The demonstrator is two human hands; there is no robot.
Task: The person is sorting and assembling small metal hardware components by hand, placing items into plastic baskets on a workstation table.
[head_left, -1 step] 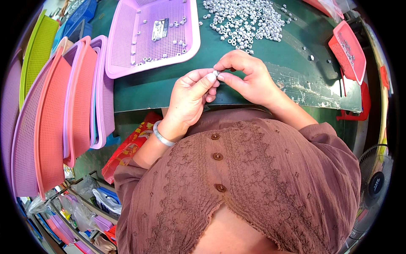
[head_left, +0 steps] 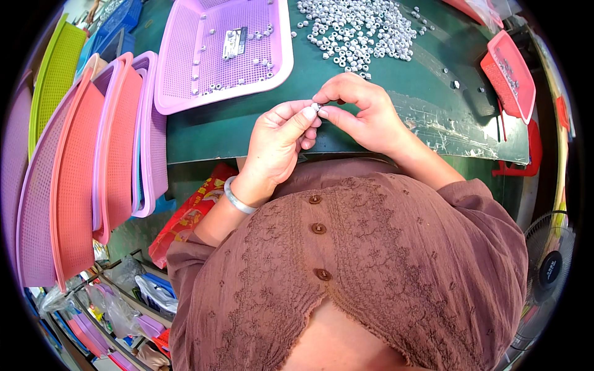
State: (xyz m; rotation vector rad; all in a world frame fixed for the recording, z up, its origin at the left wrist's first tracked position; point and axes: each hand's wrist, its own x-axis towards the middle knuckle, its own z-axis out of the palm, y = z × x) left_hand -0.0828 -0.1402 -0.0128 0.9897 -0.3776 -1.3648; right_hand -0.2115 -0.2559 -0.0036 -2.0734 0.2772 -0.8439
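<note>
My left hand (head_left: 278, 133), with a pale bangle (head_left: 238, 198) at its wrist, pinches a small grey nut-like part (head_left: 315, 107) between thumb and fingers. From the other side, my right hand (head_left: 365, 111) closes its thumb and index finger on the same part. Both hands meet just over the near edge of the green table (head_left: 223, 130). Beyond them lies a loose pile of similar grey parts (head_left: 365, 31). A lilac mesh basket (head_left: 284, 62) at the upper left holds several scattered parts and a small printed label.
Stacked pink and purple baskets (head_left: 74, 204) stand at the left, beside a green one (head_left: 55, 74). A small red basket (head_left: 526, 80) with parts sits at the table's right end. A fan (head_left: 550, 272) is at the lower right, a red bag (head_left: 192, 210) below the table edge.
</note>
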